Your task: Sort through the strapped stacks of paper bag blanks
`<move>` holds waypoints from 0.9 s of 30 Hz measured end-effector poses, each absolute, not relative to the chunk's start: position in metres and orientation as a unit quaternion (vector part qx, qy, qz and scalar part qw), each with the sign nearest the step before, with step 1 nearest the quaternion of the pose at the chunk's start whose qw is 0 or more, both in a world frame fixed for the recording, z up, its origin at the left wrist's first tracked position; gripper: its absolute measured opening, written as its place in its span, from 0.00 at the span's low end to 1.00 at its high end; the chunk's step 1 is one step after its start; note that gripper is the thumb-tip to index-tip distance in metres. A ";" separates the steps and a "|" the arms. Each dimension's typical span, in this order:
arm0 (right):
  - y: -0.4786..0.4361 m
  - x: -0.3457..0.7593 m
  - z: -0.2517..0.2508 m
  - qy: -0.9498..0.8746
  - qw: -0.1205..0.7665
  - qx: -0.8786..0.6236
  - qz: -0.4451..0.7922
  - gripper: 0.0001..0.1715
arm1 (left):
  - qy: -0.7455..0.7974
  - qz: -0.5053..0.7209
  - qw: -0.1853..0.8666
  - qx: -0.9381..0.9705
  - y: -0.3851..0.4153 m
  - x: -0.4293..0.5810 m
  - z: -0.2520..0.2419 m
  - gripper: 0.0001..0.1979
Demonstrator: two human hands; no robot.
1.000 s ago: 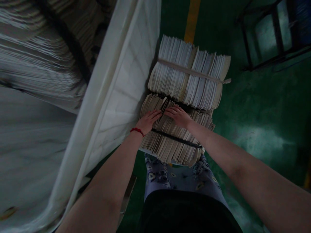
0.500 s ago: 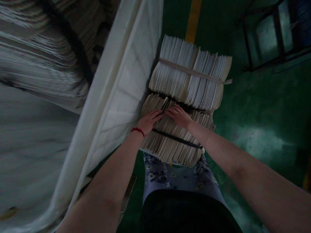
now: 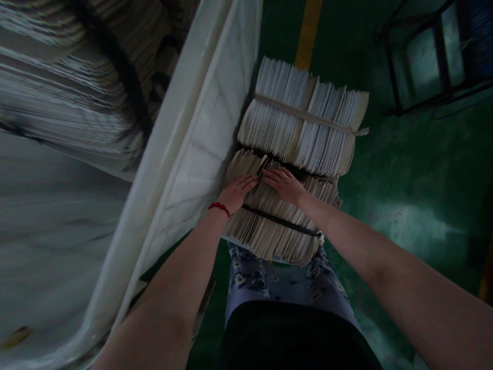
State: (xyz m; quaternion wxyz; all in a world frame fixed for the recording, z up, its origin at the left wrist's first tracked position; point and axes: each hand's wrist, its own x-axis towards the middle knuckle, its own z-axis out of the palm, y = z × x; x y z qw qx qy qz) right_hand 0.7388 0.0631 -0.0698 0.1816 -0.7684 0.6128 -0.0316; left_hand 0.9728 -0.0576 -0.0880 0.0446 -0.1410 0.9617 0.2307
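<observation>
Head view: left hand (image 3: 236, 194) and right hand (image 3: 283, 186) both flat on top of the lower paper bundle (image 3: 269, 226), fingers spread, the two grips open and unclamped, fingertips close together but apart. Black strap (image 3: 281, 221) around that bundle, just below the hands. Upper paper bundle (image 3: 300, 128) at 12 o'clock, touching the lower one, bound by a pale strap (image 3: 304, 114). White panel (image 3: 185, 154) just beside both bundles at 9 o'clock. Red string (image 3: 219, 207) around the left wrist. Floral trousers (image 3: 246, 277) at 6 o'clock, yellow floor line (image 3: 308, 31) at 12 o'clock on green floor (image 3: 416, 154), dark metal frame (image 3: 423, 61) at 1 o'clock.
</observation>
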 end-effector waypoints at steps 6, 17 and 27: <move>0.064 0.738 -0.068 0.612 0.182 -0.769 -0.028 0.34 | 0.961 0.232 0.043 -0.140 -0.058 0.972 -0.086 0.32; 0.058 0.740 -0.064 0.616 0.179 -0.767 -0.024 0.34 | 0.964 0.225 0.047 -0.133 -0.059 0.973 -0.085 0.32; 0.041 0.749 -0.055 0.617 0.142 -0.774 0.015 0.28 | 0.962 0.235 0.045 -0.132 -0.063 0.974 -0.084 0.33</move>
